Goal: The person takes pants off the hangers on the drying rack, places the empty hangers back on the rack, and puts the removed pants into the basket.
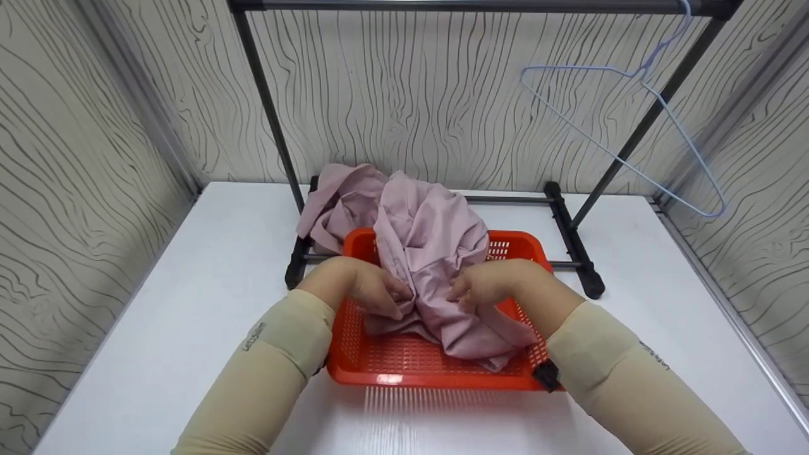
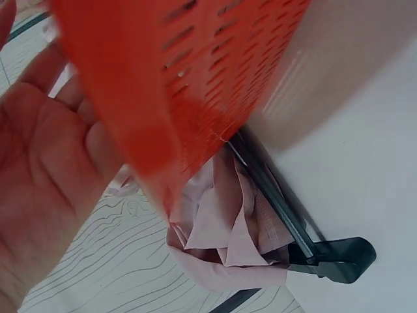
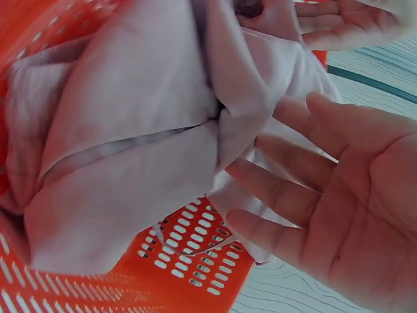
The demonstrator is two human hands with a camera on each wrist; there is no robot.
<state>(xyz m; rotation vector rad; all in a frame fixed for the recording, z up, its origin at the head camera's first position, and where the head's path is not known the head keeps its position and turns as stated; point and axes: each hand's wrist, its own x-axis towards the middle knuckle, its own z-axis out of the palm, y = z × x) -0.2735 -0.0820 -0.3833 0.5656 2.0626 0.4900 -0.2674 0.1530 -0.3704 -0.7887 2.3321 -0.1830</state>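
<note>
A crumpled pink garment [image 1: 436,253] lies in a red plastic basket [image 1: 404,380] and spills over its far rim. My left hand [image 1: 373,284] reaches over the basket's left side, fingers bent down at the cloth. In the left wrist view its palm [image 2: 45,150] shows, while the basket wall hides some fingertips. Opposite it, my right hand [image 1: 493,284] comes over the right side with its fingertips on the garment. Seen from the right wrist, these fingers [image 3: 280,189] are loosely extended against the fabric, not closed round it.
Behind the basket stands a black garment rack [image 1: 265,95], its feet on the white table [image 1: 189,284]. More pink cloth [image 1: 347,202] drapes over the rack's left base. A light blue hanger [image 1: 588,136] hangs at the bar's right end. Patterned walls [image 1: 404,95] enclose the table.
</note>
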